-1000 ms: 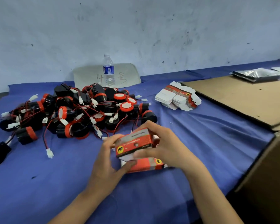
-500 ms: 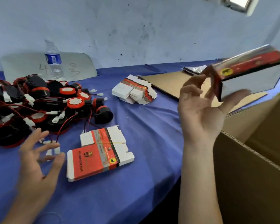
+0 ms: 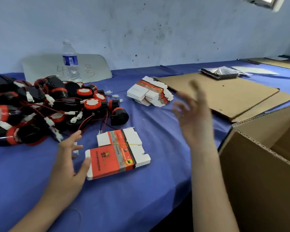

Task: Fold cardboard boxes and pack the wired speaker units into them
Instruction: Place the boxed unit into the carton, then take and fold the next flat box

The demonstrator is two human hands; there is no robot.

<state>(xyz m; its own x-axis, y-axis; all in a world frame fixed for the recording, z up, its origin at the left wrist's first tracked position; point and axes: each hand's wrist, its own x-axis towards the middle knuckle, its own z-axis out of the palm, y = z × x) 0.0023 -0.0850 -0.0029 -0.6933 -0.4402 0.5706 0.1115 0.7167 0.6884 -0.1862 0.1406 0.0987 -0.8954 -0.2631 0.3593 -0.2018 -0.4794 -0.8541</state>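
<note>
Far left, the pile of wired speakers [image 3: 49, 111] sits in a black-and-red tangle on the blue tablecloth [image 3: 124, 206], wires and white plugs poking out everywhere, with a water bottle [image 3: 70, 61] standing behind it. None of them is boxed in this view.

Next along, the left hand [image 3: 69, 163] lies low over the cloth with fingers spread and relaxed, gripping nothing. Its thumb sits right at the near edge of a bundle of flat boxes [image 3: 117, 153], red and white and held by a thin rubber band. A second, looser stack of flat boxes [image 3: 149, 92] lies farther back.

Right of centre, the right hand [image 3: 194, 118] is up in the air, blurred, palm open, fingers loose and empty. Behind it lies a brown cardboard sheet [image 3: 224, 94], and at the right edge stands a big open carton [image 3: 258, 164].

This looks like the gap between units, with a fresh box about to be started. The next move calls for sliding one flat box out from under that band, bringing the right hand down to pop it into shape, then picking a speaker free of the tangle.
</note>
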